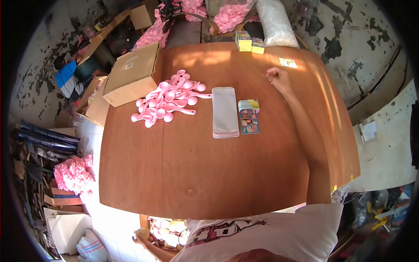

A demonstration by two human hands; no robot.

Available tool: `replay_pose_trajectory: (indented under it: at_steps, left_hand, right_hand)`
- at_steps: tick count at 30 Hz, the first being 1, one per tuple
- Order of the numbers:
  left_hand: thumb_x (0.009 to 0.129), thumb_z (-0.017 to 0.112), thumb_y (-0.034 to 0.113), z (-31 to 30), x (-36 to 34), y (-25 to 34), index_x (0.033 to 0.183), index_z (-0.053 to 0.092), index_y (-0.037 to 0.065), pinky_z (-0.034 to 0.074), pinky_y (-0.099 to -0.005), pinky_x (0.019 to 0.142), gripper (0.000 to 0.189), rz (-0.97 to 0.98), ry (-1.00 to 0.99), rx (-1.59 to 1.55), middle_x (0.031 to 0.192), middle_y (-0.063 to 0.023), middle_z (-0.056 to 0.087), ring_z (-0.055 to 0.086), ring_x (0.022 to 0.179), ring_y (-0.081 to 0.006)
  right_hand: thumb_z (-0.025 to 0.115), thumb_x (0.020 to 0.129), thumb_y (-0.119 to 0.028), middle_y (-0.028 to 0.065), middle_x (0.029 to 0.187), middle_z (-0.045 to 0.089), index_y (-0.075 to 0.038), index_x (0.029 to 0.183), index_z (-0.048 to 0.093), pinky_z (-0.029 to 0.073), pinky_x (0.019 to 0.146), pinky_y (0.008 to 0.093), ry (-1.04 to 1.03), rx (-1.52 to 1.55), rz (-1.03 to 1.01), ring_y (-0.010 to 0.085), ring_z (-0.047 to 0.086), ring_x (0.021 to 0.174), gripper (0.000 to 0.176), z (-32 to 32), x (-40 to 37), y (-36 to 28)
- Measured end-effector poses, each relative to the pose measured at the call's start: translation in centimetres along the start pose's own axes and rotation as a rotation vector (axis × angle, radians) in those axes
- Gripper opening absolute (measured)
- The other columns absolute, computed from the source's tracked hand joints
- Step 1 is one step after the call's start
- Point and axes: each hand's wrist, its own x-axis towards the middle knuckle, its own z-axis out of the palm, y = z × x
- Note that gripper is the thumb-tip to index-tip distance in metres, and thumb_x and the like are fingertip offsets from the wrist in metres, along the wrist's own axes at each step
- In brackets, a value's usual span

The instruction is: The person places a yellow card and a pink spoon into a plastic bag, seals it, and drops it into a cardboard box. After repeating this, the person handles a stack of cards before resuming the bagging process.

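My right hand [279,80] is over the far right of the wooden table [187,170], its fingers curled in and nothing showing between them. Just beyond it lies a small printed card [287,63]. My left hand [139,237] hangs low, below the table's near edge, beside an open box of small items [169,231]; its fingers are too small and bright to make out. Mid-table lies a stack of clear plastic sleeves [225,112], with a fanned pile of printed cards [249,117] to its right. Left of the sleeves, pink plastic measuring spoons [168,98] form a loose heap.
A closed cardboard box [132,74] stands at the table's far left. Card stacks [243,41] and a stuffed plastic bag [277,24] are at the back edge. On the floor at left is a pink heap [74,174]. Another person [67,78] sits at far left.
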Motion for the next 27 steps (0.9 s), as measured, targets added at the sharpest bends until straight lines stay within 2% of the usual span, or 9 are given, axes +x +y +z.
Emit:
replay_pose_trajectory:
  at_steps: [4,6,7,9,12,14,17,22,27]
  left_hand:
    - [0.086,0.069,0.019,7.7,-5.1,-4.7,0.147,0.037,0.007,0.036,-0.0488,0.109,0.07,0.017,-0.24,0.268,0.145,-0.0218,0.041,0.035,0.135,-0.0367]
    - [0.085,0.069,0.019,8.4,-6.1,-5.1,0.147,0.036,0.007,0.035,-0.049,0.11,0.071,0.052,-0.26,0.309,0.145,-0.022,0.041,0.034,0.136,-0.0372]
    - [0.085,0.07,0.019,8.3,-6.4,-5.3,0.147,0.036,0.007,0.035,-0.0491,0.11,0.072,0.065,-0.26,0.323,0.145,-0.0221,0.04,0.034,0.136,-0.0375]
    - [0.084,0.07,0.019,7.7,-6.7,-5.6,0.147,0.035,0.007,0.034,-0.0493,0.111,0.073,0.095,-0.256,0.346,0.146,-0.0223,0.039,0.033,0.136,-0.038]
    - [0.083,0.071,0.019,5.5,-6.8,-5.8,0.148,0.034,0.007,0.033,-0.0495,0.112,0.076,0.121,-0.228,0.366,0.146,-0.0226,0.038,0.032,0.137,-0.0388]
    - [0.079,0.075,0.018,3.3,-8.1,-5.6,0.149,0.029,0.007,0.031,-0.0495,0.113,0.085,0.057,-0.23,0.519,0.146,-0.0244,0.035,0.033,0.135,-0.0414]
    - [0.083,0.072,0.021,0.8,-8.5,-7.7,0.144,0.034,0.002,0.033,-0.0504,0.112,0.075,0.069,-0.199,0.651,0.144,-0.0249,0.039,0.035,0.134,-0.0409]
    - [0.085,0.071,0.022,-0.6,-8.1,-6.9,0.143,0.036,0.001,0.034,-0.05,0.111,0.071,0.004,-0.011,0.63,0.143,-0.0242,0.04,0.039,0.132,-0.0401]
    - [0.086,0.069,0.022,-2.6,-2.8,-2.6,0.141,0.038,0.0,0.035,-0.0496,0.11,0.067,0.095,0.493,0.202,0.141,-0.0235,0.042,0.042,0.13,-0.0393]
  right_hand:
    - [0.071,0.079,-0.009,0.0131,0.08,0.068,-0.006,0.1,0.068,0.054,0.069,0.0364,0.245,-0.302,-0.212,0.0254,0.068,0.073,0.021,2.6,4.4,2.4]
    - [0.076,0.075,-0.015,0.0179,0.093,0.069,-0.009,0.108,0.064,0.055,0.074,0.0436,0.563,-0.404,-0.514,0.0363,0.067,0.075,0.036,3.9,8.0,4.6]
    - [0.076,0.075,-0.015,0.0179,0.093,0.069,-0.009,0.108,0.064,0.055,0.074,0.0436,0.562,-0.404,-0.514,0.0363,0.067,0.075,0.036,4.1,8.6,3.8]
    - [0.078,0.074,-0.025,0.0185,0.098,0.069,-0.015,0.114,0.06,0.054,0.079,0.0467,0.52,-0.717,-0.052,0.037,0.066,0.086,0.045,4.6,10.4,1.7]
    - [0.079,0.073,-0.032,0.0199,0.103,0.066,-0.015,0.119,0.056,0.053,0.081,0.0465,0.325,-0.531,0.082,0.037,0.064,0.097,0.055,5.1,13.3,0.2]
    - [0.08,0.073,-0.033,0.025,0.117,0.057,-0.017,0.13,0.053,0.052,0.087,0.0473,0.353,-0.617,-0.032,0.043,0.06,0.102,0.065,6.8,15.6,1.3]
    - [0.08,0.073,-0.03,0.0259,0.117,0.056,-0.015,0.13,0.057,0.052,0.087,0.047,0.478,-0.671,-0.268,0.0422,0.059,0.104,0.063,8.2,17.7,2.9]
    - [0.079,0.072,-0.027,0.0245,0.11,0.06,-0.012,0.119,0.068,0.051,0.09,0.044,0.326,-0.673,-0.306,0.0393,0.059,0.104,0.051,8.0,19.6,4.9]
    - [0.072,0.074,-0.027,0.018,0.111,0.064,-0.018,0.119,0.069,0.052,0.089,0.0432,0.394,-0.525,-0.162,0.0365,0.062,0.102,0.047,5.2,14.8,1.4]
